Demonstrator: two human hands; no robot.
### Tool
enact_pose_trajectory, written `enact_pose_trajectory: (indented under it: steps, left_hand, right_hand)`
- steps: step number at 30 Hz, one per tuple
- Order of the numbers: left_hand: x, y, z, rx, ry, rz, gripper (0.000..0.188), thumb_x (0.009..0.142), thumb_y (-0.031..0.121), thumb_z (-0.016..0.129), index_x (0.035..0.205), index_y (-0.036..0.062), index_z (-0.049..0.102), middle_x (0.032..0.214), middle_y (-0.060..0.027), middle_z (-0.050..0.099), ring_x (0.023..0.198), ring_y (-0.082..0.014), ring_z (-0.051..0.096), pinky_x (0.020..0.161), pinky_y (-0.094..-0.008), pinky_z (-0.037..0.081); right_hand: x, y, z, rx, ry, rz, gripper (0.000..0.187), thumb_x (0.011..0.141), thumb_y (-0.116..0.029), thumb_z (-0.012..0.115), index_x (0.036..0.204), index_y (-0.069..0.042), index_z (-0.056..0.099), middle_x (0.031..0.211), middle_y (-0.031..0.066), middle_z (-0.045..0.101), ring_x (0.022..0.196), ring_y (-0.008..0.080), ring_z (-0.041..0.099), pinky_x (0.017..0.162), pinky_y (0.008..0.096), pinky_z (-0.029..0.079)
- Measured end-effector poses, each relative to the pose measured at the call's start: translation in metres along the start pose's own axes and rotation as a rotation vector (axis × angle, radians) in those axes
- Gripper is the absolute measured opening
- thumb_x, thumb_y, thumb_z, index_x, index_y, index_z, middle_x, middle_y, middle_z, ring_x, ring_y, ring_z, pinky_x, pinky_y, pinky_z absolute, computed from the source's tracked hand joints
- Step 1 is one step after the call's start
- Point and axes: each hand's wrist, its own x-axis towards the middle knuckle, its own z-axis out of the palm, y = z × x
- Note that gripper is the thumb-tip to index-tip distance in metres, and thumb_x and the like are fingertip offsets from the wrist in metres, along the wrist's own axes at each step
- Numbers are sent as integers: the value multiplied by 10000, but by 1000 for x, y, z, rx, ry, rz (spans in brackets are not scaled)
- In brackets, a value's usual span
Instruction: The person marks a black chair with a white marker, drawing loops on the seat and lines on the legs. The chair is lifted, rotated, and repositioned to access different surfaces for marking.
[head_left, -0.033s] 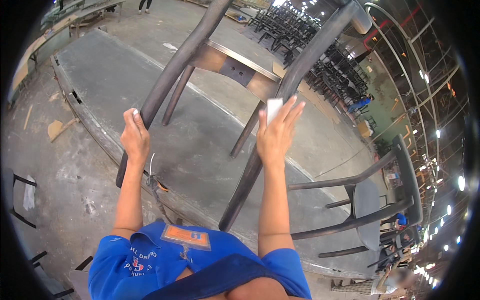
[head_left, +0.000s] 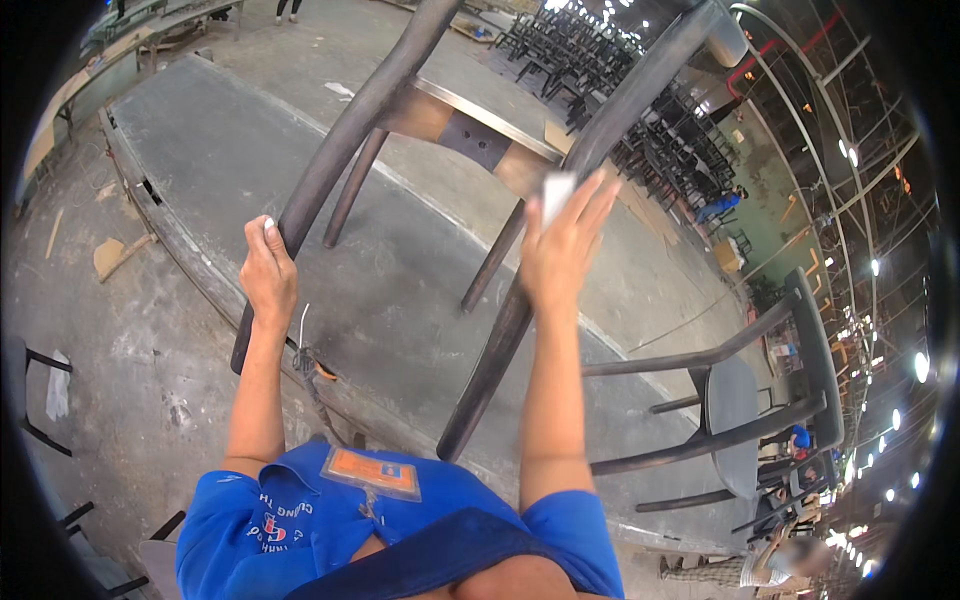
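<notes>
A dark wooden chair frame (head_left: pixel 340 165) stands tilted in front of me, its legs pointing toward me. My left hand (head_left: pixel 268 275) is closed round its left leg, low down. My right hand (head_left: pixel 558 255) lies along the right leg (head_left: pixel 490 370), fingers stretched, with a small white block (head_left: pixel 558 190) held under the thumb and palm against the wood. What the block is made of I cannot tell. Between the legs runs a crossrail (head_left: pixel 472 138) with bare-wood ends and a dark middle part with small holes.
Beneath the frame is a long grey worktable (head_left: pixel 220 140). A second dark chair (head_left: pixel 735 420) rests on its right part. Stacked dark chairs (head_left: pixel 570 60) fill the far background. A person (head_left: pixel 765 565) is at the lower right, and cardboard (head_left: pixel 110 258) lies on the floor at left.
My right hand has slid a little up and to the right along the leg with the white block. My left hand keeps its place.
</notes>
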Motion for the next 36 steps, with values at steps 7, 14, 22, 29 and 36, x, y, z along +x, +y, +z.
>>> enact_pose_trajectory:
  steps: [7, 14, 22, 29, 36]
  left_hand:
    - [10, -3, 2, -48, -11, -24, 253, 990, 280, 353, 1101, 86, 471, 818, -181, 628, 746, -383, 628, 619, -449, 466]
    - [8, -14, -3, -77, -41, -32, 265, 993, 285, 347, 1080, 74, 482, 820, -156, 622, 711, -356, 626, 611, -434, 460]
    - [15, -20, -3, -134, -18, 25, 283, 992, 289, 357, 1096, 62, 490, 903, -161, 621, 782, -347, 620, 678, -413, 460]
    - [15, -27, -2, -189, -42, 38, 313, 993, 313, 341, 1103, 57, 484, 949, -158, 603, 838, -341, 605, 720, -404, 450]
    - [26, -25, -1, -165, -45, 71, 327, 984, 301, 350, 1101, 34, 499, 968, -166, 595, 888, -339, 592, 760, -395, 442]
  right_hand:
    - [63, -10, 6, 266, 188, 23, 857, 900, -479, 476, 1451, -23, 4, 1483, 290, -33, 1375, 448, 43, 1045, 609, 201]
    - [-59, 1, 14, 240, 36, 44, 831, 920, -525, 386, 1435, 36, 54, 1477, 306, -5, 1377, 445, 23, 1101, 525, 118]
    - [73, 8, 22, 498, 185, 116, 781, 961, -481, 301, 1396, 124, 66, 1455, 343, 42, 1369, 457, -18, 1124, 469, 41]
    - [-47, -1, 5, 697, -151, 278, 781, 959, -511, 259, 1415, 90, 53, 1488, 277, 38, 1399, 358, -10, 1134, 407, 51]
    - [66, 9, 20, 954, -34, 236, 945, 880, -681, 273, 1414, 83, 116, 1468, 290, 127, 1391, 334, 111, 1123, 372, 124]
